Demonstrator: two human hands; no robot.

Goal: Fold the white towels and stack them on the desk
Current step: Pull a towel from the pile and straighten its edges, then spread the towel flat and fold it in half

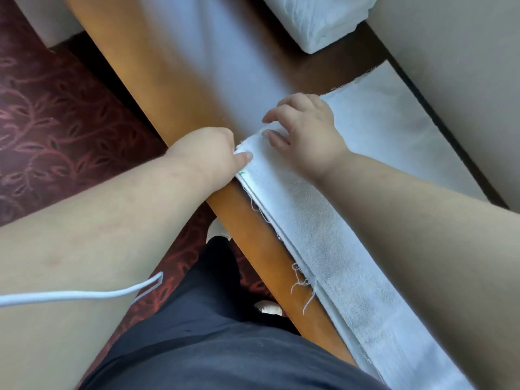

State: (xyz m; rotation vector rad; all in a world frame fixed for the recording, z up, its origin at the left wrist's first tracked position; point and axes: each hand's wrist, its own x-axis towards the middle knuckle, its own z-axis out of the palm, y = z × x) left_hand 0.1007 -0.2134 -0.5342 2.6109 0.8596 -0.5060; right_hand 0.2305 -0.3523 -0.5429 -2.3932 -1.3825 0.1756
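A wooden desk (pixel 180 66) runs slantwise from the near right to the far left, with a pale wall (pixel 464 52) along its far side and patterned red carpet (pixel 56 114) on its near side. At the desk's far end sits a stack of folded white towels (pixel 318 21), well apart from the hands. A white cord (pixel 84 294) crosses the left forearm, clear of the desk.

A white towel (pixel 315 229), folded into a long band, lies along the desk's near edge, its long axis following that edge. Loose threads hang from its frayed side over the wood. Its far end is just beside the bare middle of the desk.

The left hand (pixel 208 153) pinches the towel's far corner at the desk's edge, thumb on top, fingers curled under. The right hand (pixel 304 133) rests on the towel's far end with fingers spread and lightly bent, pressing the cloth without closing on it.

Beyond the hands the desk top lies bare up to the stack.
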